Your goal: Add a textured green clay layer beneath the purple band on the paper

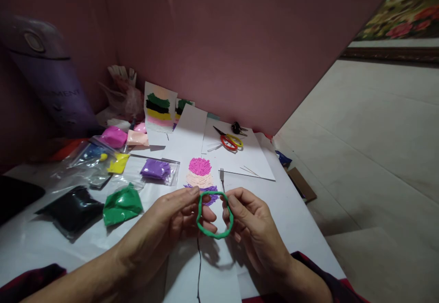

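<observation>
A thin green clay ring is held up between my two hands, above a white sheet of paper. My left hand pinches its left side with thumb and fingers. On the opposite side, my right hand grips the ring the same way. Just beyond it lies a layered clay picture with pink, peach and purple textured bands, its lower part covered by my hands and the ring. A small fork rests beside the picture. Below the ring, a dark line or thread runs down the sheet.
Bags of green clay, black clay and purple clay lie at left. Scissors sit on paper farther back. A striped colour card leans near the wall. A large purple bottle-shaped object stands at far left.
</observation>
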{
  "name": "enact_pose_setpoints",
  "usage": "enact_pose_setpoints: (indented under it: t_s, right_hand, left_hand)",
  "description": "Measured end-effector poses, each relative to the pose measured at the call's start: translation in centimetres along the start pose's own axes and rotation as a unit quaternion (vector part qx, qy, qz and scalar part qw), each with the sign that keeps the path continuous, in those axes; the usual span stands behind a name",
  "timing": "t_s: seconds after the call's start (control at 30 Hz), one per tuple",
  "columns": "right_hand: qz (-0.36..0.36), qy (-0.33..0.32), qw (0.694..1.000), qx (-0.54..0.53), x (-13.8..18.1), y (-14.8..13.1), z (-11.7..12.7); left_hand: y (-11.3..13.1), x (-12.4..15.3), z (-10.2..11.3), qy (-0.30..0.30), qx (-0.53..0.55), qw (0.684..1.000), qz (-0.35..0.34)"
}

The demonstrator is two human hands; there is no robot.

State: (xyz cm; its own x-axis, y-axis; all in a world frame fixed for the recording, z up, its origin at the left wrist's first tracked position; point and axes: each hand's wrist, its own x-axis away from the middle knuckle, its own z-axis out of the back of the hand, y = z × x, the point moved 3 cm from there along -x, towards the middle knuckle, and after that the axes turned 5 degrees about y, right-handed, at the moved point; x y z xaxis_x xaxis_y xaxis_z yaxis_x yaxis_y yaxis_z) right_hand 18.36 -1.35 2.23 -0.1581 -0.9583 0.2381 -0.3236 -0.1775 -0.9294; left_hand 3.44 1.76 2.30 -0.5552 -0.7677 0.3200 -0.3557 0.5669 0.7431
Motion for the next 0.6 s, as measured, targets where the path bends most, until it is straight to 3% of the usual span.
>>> enact_pose_setpoints:
  t_s: [0.27, 0.6]
  right_hand:
    - [-0.013, -0.018, 1.0, 0.008, -0.1, 0.5, 0.2]
    - [-0.001, -0.051, 0.998, 0.044, -0.3, 0.7, 0.0]
  left_hand:
    - [-0.5, 0.1, 0.4, 0.018, 0.013, 0.999, 0.039]
    - [-1.2, -0.5, 0.6, 0.017, -0.08, 0.995, 0.06]
